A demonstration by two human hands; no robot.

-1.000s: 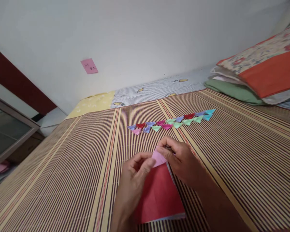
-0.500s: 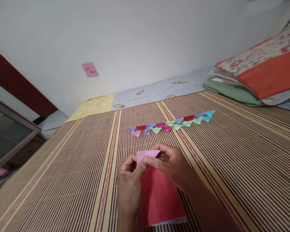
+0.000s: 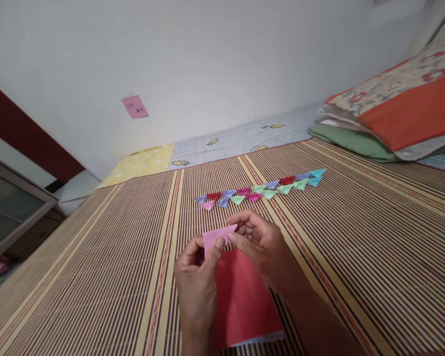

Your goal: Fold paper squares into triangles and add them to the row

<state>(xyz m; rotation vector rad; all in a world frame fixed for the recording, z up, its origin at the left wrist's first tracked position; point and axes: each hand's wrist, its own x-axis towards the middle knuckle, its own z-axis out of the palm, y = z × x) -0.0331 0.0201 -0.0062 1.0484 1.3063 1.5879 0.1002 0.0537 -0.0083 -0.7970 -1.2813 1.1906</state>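
Observation:
Between my hands is a folded piece of pink paper [image 3: 214, 236], with a straight upper edge and a pointed right corner. My left hand [image 3: 198, 277] pinches its left part, thumb on the front face. The thumb and forefinger of my right hand [image 3: 261, 247] close around the right corner, while the other fingers curl behind. Below the hands a red paper sheet [image 3: 244, 301] lies on the mat, lighter paper showing under its lower edge. Beyond them, small folded paper triangles [image 3: 254, 197] in several colours stand in two slanting rows.
The striped mat [image 3: 114, 277] covers the surface. Patterned cloth [image 3: 233, 136] runs along the wall at the back. Folded bedding [image 3: 408, 109] is piled at the right. A pink note [image 3: 135, 107] is on the wall, and a framed glass panel [image 3: 11, 207] stands at left.
The pink paper and both hands have shifted slightly left. My right thumb has drawn back from the left thumb toward the right corner. The view has moved a little too.

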